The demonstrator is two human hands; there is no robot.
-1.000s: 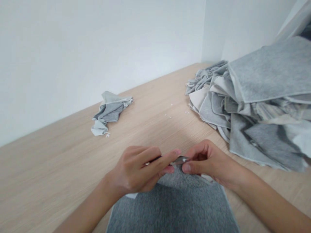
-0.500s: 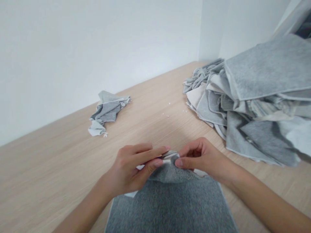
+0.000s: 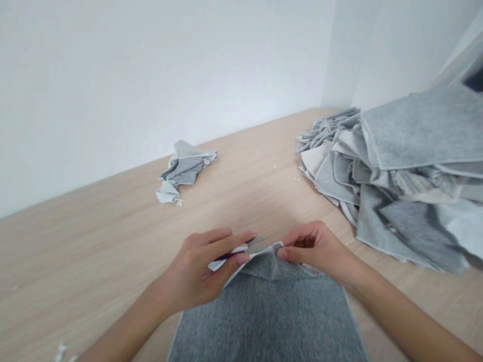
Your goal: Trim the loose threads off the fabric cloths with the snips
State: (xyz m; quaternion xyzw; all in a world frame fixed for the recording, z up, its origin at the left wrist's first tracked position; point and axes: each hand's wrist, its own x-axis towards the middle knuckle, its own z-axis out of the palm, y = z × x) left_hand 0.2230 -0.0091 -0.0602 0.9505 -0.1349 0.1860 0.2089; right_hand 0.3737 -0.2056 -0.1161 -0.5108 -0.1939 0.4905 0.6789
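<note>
Between the thumb and fingers of my left hand (image 3: 202, 264) is a pair of thread snips (image 3: 228, 255), with a white and purple handle and a grey metal blade pointing right. My right hand (image 3: 317, 249) pinches the pale edge of a dark grey cloth piece (image 3: 267, 322) between thumb and forefinger. The blade tip is a short way left of the pinched edge. The cloth lies toward me, its far edge lifted and folded over. The left fingers hide part of the snips and the cloth's left corner.
A large heap of grey and beige cloth pieces (image 3: 403, 166) lies on the right of the wooden table (image 3: 113, 241). A small crumpled grey cloth bundle (image 3: 184, 171) rests near the white wall (image 3: 162, 75). Bits of white thread (image 3: 269, 183) are scattered between them.
The snips have moved a little left, away from the right fingers, and their blade and handle now show more. The right hand still pinches the cloth edge. The view has shifted slightly.
</note>
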